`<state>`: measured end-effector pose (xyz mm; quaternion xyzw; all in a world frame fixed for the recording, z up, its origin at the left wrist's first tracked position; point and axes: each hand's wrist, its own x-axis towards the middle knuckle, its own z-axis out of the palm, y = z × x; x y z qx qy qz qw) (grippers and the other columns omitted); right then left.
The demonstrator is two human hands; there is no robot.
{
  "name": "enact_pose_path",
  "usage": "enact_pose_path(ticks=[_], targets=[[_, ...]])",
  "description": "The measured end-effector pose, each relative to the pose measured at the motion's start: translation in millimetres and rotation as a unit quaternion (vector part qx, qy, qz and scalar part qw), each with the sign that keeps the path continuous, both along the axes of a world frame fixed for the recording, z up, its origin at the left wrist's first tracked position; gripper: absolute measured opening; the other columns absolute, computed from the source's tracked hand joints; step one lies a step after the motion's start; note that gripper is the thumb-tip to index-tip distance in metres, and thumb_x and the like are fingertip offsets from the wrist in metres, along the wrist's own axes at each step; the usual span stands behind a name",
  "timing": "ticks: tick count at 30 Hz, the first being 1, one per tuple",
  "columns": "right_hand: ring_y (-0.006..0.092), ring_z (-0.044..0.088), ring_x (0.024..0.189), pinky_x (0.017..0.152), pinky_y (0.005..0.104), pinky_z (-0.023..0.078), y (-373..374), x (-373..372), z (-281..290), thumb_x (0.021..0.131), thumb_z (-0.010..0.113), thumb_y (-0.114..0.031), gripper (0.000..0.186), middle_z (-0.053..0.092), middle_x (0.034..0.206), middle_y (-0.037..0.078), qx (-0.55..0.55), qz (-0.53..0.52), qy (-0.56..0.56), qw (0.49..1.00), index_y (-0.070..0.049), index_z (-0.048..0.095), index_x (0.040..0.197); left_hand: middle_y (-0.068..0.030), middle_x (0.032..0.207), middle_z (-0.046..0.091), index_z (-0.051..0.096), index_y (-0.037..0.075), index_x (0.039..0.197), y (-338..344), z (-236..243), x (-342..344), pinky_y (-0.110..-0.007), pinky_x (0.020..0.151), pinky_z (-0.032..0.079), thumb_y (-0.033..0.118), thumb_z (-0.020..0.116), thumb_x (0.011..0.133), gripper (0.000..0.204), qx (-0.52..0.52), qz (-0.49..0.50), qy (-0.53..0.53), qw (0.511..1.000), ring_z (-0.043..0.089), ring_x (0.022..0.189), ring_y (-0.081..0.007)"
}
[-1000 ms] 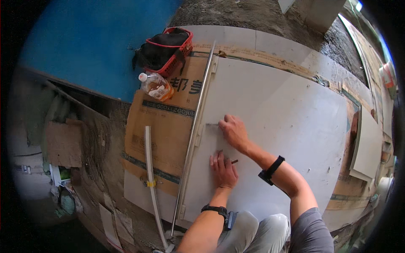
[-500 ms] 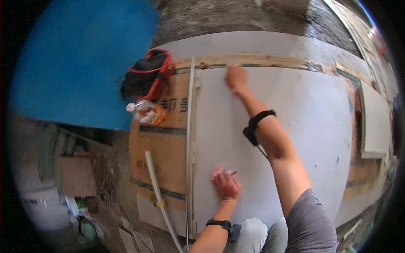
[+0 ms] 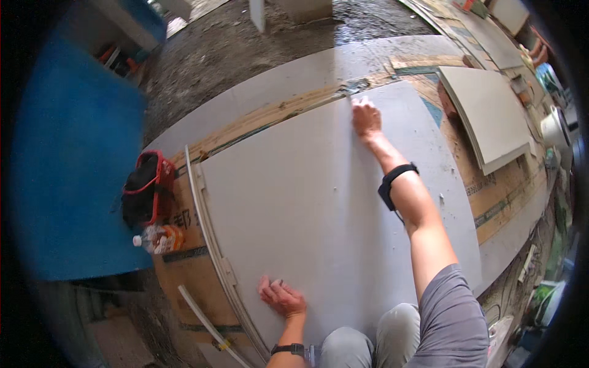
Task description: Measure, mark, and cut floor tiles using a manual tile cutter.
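Observation:
A large pale grey-white panel (image 3: 294,202) lies flat in front of me, with small bits of debris on its right part. My left hand (image 3: 282,297) rests on its near left area, fingers curled around a short, thin, dark pencil-like stick that barely shows. At the panel's far edge is my right hand (image 3: 366,121), fingers closed and pressed together. Whatever it may hold is too small to make out. Along the panel's left edge runs a long pale strip (image 3: 211,245). Both wrists or forearms carry black straps.
Cardboard (image 3: 184,270) lies under the panel. To the left are a red-and-black tool bag (image 3: 147,190), a plastic bottle (image 3: 161,239), a loose white strip (image 3: 205,320) and a blue board (image 3: 73,165). Smaller pale panels (image 3: 491,116) are stacked at the right.
My right hand has moved rightward along the panel's far edge. The view has swung right, so the bag and bottle sit farther left. My left hand remains low on the panel.

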<state>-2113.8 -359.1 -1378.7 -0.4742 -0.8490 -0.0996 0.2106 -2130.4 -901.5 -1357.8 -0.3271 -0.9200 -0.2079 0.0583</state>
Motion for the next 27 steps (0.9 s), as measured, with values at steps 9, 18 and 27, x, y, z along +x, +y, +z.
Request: enact_pose_path(ticks=[9, 18, 27], targets=[[0.0334, 0.073, 0.076, 0.063, 0.0428, 0.061, 128, 149, -3, 0.093, 0.051, -0.016, 0.026, 0.07, 0.09, 0.019, 0.021, -0.171, -0.064, 0.983, -0.004, 0.073, 0.086, -0.0269, 0.133, 0.049, 0.051, -0.002, 0.097, 9, -1, 4, -0.056, 0.105, 0.033, 0.012, 0.042, 0.097, 0.016, -0.018, -0.003, 0.033, 0.999, 0.046, 0.123, -0.0447], [0.041, 0.072, 0.088, 0.077, 0.0513, 0.058, 121, 137, 7, 0.1, 0.037, -0.029, 0.042, 0.07, 0.094, 0.03, -0.159, -0.322, 0.273, 0.892, 0.0, 0.068, 0.103, -0.0267, 0.131, 0.051, 0.053, -0.001, 0.099, 0, -13, 4, -0.059, 0.107, 0.031, 0.01, 0.048, 0.091, 0.014, -0.003, -0.004, 0.038, 0.999, 0.045, 0.125, -0.0463], [0.0285, 0.055, 0.056, 0.048, 0.0425, 0.045, -138, 90, 7, 0.075, 0.056, -0.002, 0.007, 0.052, 0.066, 0.015, -0.02, 0.152, 0.075, 0.985, -0.005, 0.053, 0.069, -0.0251, 0.131, 0.05, 0.053, -0.003, 0.1, 5, -3, 1, -0.057, 0.103, 0.033, 0.013, 0.045, 0.096, 0.018, -0.027, 0.005, 0.042, 0.999, 0.046, 0.12, -0.0447]])
